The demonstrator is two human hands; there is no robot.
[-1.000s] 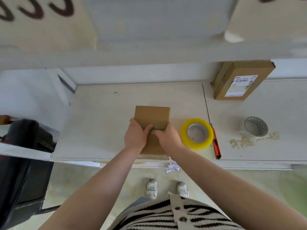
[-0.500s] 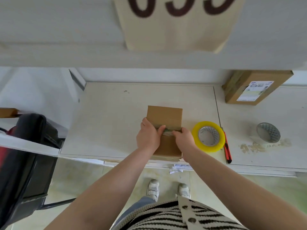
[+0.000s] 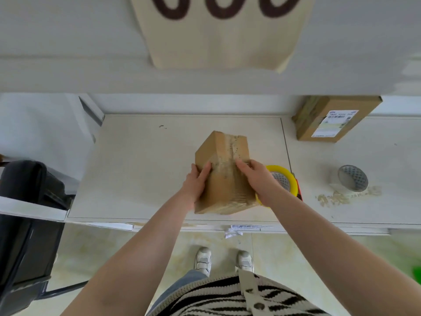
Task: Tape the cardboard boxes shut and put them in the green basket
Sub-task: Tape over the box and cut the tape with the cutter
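Observation:
A small brown cardboard box (image 3: 224, 153) with clear tape along its top seam sits tilted and lifted near the front of the white table (image 3: 141, 169). My left hand (image 3: 197, 181) grips its left side, thumb on top. My right hand (image 3: 259, 179) holds its right side, fingers on the taped seam. A yellow roll of tape (image 3: 288, 179) lies just right of the box, partly behind my right hand. A second, labelled cardboard box (image 3: 335, 119) stands at the back right. A sliver of something green (image 3: 417, 273), perhaps the basket, shows at the right edge on the floor.
A red box cutter (image 3: 299, 193) lies beside the yellow roll. A clear tape roll (image 3: 352, 181) rests further right by scraps of residue. A black chair (image 3: 25, 215) stands on the left. A shelf with a numbered sign (image 3: 218, 30) hangs overhead.
The box has been turned and raised from lying flat to tilted, its taped seam now facing up. Both hands shifted from the seam to the box's sides.

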